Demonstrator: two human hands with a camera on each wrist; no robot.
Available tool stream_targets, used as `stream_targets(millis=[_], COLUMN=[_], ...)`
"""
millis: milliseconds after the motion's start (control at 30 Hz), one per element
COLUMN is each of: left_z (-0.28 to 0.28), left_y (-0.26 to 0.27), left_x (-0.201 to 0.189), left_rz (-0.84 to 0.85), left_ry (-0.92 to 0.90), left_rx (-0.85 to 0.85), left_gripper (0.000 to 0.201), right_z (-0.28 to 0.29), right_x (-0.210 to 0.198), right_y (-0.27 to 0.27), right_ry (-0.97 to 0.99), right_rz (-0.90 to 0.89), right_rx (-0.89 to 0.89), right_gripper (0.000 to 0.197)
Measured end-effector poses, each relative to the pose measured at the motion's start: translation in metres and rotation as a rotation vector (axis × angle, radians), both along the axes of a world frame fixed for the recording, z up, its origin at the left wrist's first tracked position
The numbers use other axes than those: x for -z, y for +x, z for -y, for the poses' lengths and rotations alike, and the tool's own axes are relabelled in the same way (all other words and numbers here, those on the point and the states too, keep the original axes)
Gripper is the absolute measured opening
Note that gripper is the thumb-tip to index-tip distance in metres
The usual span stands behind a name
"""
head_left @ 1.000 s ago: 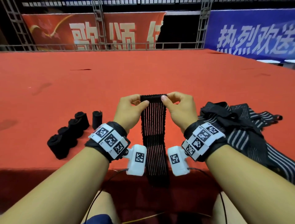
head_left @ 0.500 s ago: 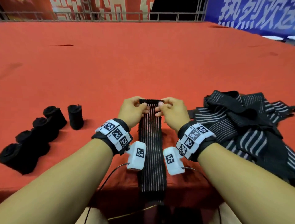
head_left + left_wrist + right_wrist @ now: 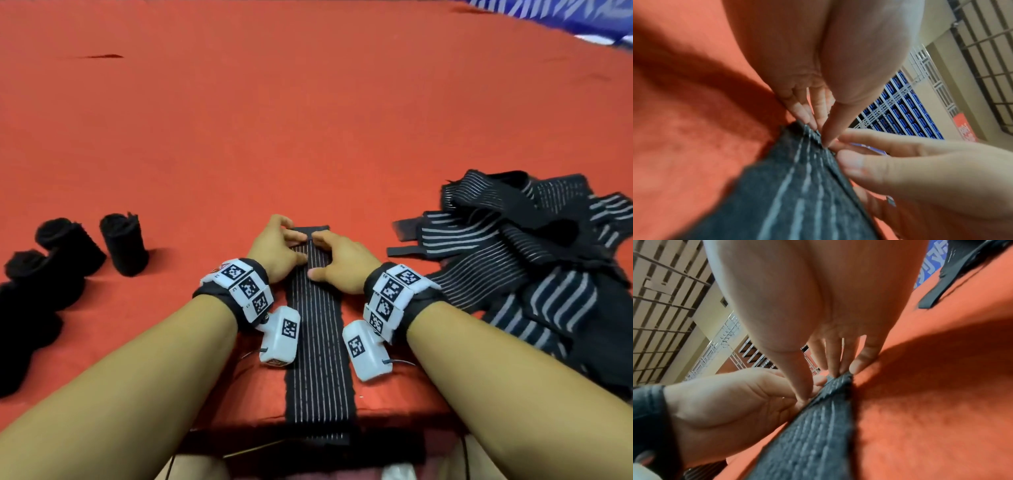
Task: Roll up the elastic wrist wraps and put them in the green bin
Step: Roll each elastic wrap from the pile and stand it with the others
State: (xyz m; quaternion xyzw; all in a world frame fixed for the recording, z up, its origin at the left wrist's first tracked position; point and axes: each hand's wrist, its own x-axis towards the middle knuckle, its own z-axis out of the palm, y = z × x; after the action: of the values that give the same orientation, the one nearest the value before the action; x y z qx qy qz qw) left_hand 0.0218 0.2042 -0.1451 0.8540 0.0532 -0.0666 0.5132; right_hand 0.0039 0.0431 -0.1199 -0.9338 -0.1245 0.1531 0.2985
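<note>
A black elastic wrist wrap (image 3: pixel 317 325) with thin pale stripes lies flat on the red table (image 3: pixel 308 120); its near end hangs over the front edge. My left hand (image 3: pixel 294 234) and right hand (image 3: pixel 323 248) meet at its far end. In the left wrist view the left thumb lies on top of the wrap (image 3: pixel 797 186) and the fingers (image 3: pixel 807 120) curl at its end. In the right wrist view the right thumb and fingers (image 3: pixel 838 363) pinch the end of the wrap (image 3: pixel 818 426) the same way. The green bin is not in view.
Several rolled black wraps (image 3: pixel 125 245) stand and lie in a row at the left. A loose pile of unrolled striped wraps (image 3: pixel 513 267) sits at the right, close to my right wrist. The table's front edge (image 3: pixel 239 421) runs under my forearms.
Both hands have brought the wrap's far end down from the air onto the table and closer to me. The wrap now lies flat. The view has tilted downward.
</note>
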Motion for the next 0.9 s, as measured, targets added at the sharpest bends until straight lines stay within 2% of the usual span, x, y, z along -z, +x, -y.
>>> stream_targets(millis=[167, 300, 500, 600, 800, 900], left_z=[0.006, 0.012, 0.018, 0.02, 0.033, 0.046], left_y=[-0.001, 0.003, 0.003, 0.004, 0.003, -0.001], left_x=[-0.013, -0.02, -0.023, -0.026, -0.036, -0.045], left_rz=[0.065, 0.097, 0.084, 0.069, 0.015, -0.019], left_ry=[0.517, 0.756, 0.901, 0.952, 1.06, 1.082], left_rx=[0.196, 0.277, 0.315, 0.333, 0.35, 0.37], left_gripper=[0.056, 0.046, 0.036, 0.031, 0.033, 0.038], right_z=[-0.01, -0.014, -0.018, -0.017, -0.013, -0.006], right_x=[0.009, 0.008, 0.006, 0.006, -0.005, -0.024], right_y=[0.013, 0.016, 0.014, 0.007, -0.012, -0.018], right_ry=[-0.19, -0.24, -0.285, -0.251, -0.182, -0.216], right_rz=[0.024, 0.039, 0.058, 0.074, 0.06, 0.058], right_rx=[-0.06, -0.076, -0.099, -0.109, -0.094, -0.087], right_gripper=[0.082, 0.068, 0.057, 0.045, 0.04, 0.028])
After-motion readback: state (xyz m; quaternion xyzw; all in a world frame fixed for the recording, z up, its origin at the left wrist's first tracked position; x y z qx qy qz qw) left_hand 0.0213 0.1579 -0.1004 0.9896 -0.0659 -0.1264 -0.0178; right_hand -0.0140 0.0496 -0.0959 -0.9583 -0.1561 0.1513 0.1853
